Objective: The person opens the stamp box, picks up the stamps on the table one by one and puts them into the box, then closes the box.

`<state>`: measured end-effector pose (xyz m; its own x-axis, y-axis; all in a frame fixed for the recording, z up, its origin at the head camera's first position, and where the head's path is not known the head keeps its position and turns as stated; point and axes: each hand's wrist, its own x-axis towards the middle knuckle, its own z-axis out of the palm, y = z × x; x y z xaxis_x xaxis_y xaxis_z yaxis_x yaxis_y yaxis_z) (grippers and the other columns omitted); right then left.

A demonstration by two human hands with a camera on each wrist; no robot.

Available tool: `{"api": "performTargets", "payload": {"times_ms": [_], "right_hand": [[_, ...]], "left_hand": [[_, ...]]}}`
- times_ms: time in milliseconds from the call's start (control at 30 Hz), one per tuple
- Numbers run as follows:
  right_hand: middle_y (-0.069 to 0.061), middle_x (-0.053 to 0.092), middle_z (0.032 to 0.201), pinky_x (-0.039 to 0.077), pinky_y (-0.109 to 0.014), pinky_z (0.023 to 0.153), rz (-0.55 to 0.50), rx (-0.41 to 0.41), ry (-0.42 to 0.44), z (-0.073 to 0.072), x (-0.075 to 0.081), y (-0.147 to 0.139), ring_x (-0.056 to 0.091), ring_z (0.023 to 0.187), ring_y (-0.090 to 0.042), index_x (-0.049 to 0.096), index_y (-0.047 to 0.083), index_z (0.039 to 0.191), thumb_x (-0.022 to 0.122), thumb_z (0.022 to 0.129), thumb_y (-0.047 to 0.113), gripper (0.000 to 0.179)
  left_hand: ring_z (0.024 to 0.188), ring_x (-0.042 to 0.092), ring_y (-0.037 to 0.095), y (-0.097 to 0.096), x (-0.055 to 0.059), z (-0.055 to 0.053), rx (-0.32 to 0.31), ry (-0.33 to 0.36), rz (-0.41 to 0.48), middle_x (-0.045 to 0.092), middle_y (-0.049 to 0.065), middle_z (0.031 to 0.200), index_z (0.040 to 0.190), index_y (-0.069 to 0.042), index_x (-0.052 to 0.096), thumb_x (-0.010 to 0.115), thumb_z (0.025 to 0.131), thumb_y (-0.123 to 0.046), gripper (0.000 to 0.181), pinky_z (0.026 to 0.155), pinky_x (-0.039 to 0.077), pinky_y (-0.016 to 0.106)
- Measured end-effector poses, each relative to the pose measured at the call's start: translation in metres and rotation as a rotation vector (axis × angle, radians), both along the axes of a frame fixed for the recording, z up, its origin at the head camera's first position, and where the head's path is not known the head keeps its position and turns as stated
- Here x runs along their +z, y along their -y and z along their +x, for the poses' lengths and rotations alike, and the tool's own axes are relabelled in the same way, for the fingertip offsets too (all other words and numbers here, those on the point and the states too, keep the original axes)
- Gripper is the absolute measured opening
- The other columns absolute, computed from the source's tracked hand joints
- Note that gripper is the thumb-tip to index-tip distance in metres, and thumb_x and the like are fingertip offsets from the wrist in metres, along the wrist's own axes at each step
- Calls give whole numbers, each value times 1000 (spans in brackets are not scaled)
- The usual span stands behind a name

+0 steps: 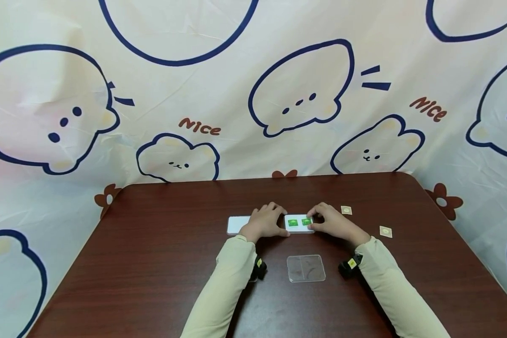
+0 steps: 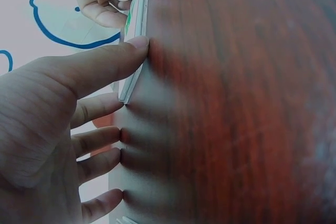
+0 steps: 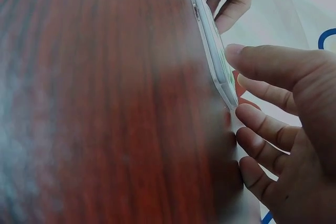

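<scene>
A flat white case [image 1: 299, 230] with a clear plastic edge lies on the table and bears two small green cards, a left one [image 1: 293, 223] and a right one [image 1: 306, 221]. My left hand [image 1: 265, 221] holds the case's left end, thumb on the near side and forefinger at the far side. In the left wrist view its other fingers touch the tabletop. Thumb and forefinger of my right hand [image 1: 330, 221] pinch at the right green card's edges. The right wrist view shows that thumb [image 3: 234, 51] on the case's top face; the contact behind it is partly hidden.
Left of the case lies another white rectangular case [image 1: 236, 225], partly covered by my left hand. A clear plastic lid [image 1: 306, 268] rests between the forearms. Two small beige square cards, a farther one [image 1: 346, 210] and a nearer one [image 1: 386, 232], lie to the right.
</scene>
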<state>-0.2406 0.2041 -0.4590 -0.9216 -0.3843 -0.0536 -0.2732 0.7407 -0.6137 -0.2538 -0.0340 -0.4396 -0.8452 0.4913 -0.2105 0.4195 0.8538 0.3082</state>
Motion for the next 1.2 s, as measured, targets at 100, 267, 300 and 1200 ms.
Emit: {"api": "performTargets", "payload": {"times_ms": [100, 267, 300, 1200], "right_hand": [[-13, 55, 116, 45, -45, 92, -6, -1, 5, 0, 0, 0, 51, 106, -27, 64, 9, 108, 70, 89, 22, 23], [-13, 56, 115, 45, -43, 91, -8, 0, 0, 0, 0, 0, 52, 104, -26, 64, 9, 107, 70, 88, 21, 23], [-13, 56, 115, 45, -43, 91, -9, 1, -1, 1, -1, 0, 52, 104, -26, 64, 9, 107, 70, 88, 21, 23], [-15, 56, 116, 47, -51, 94, 16, -45, -81, -2, 17, -33, 55, 107, -31, 64, 6, 110, 68, 90, 20, 25]], "left_hand": [[132, 43, 23, 0, 0, 0, 2, -5, 5, 45, 1, 144, 137, -25, 51, 70, 83, -53, 64, 107, 35, 48], [133, 42, 23, 0, 2, 1, 0, 1, 3, 44, 1, 145, 138, -24, 50, 70, 83, -51, 64, 107, 35, 48], [133, 42, 23, 0, 2, 2, -1, 5, 2, 44, 2, 145, 138, -24, 50, 70, 83, -51, 65, 107, 35, 48], [134, 47, 25, 85, 19, -8, 52, -13, 270, 57, 6, 138, 126, -16, 63, 71, 85, -43, 50, 113, 24, 54]]}}
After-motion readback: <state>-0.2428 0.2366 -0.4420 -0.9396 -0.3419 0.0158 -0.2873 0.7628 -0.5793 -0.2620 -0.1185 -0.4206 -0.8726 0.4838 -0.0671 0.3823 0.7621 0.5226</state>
